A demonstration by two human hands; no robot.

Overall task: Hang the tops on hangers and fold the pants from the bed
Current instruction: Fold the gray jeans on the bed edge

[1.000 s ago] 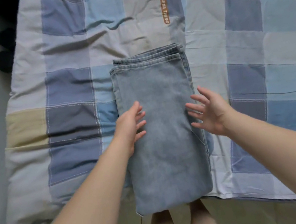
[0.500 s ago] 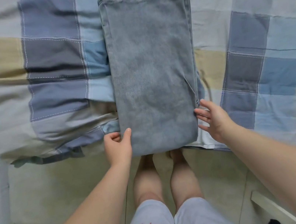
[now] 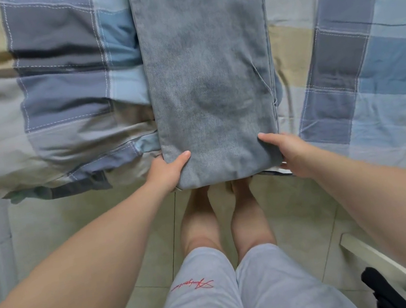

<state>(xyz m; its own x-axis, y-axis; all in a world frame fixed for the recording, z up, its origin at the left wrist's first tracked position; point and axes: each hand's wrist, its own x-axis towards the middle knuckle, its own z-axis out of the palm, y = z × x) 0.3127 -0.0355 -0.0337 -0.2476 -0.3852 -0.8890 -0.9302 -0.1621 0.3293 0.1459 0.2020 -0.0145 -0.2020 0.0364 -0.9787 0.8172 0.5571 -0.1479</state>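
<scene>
Since half a second ago the right hand (image 3: 291,154) has gone from spread beside the denim to gripping it, and the view has dipped, so the far end of the folded jeans (image 3: 207,73) now runs off the top of the picture.

At the left, the left hand (image 3: 168,170) pinches the near left corner of the jeans. Its thumb lies flat on top of the cloth and its fingers are tucked out of sight underneath. The jeans lie as a long, pale blue-grey stack, lengthwise away from the person, with the near folded end just over the edge of the bed (image 3: 382,152). At the near right corner the right hand grips in the same way, thumb pressed on the top layer and fingers hidden below the edge. The two hands are well apart, one at each near corner, both closed on the denim.

A patchwork cover (image 3: 62,96) of blue, grey and beige squares lies under the jeans, rumpled and bunched at the bed's near left edge. Below it is a pale tiled floor (image 3: 55,238). The person's bare lower legs and light grey shorts (image 3: 206,299), with red script stitched on the left leg, fill the bottom middle. At the lower right a white rail (image 3: 367,255) crosses the corner, with a black object (image 3: 385,287) just beside it.
</scene>
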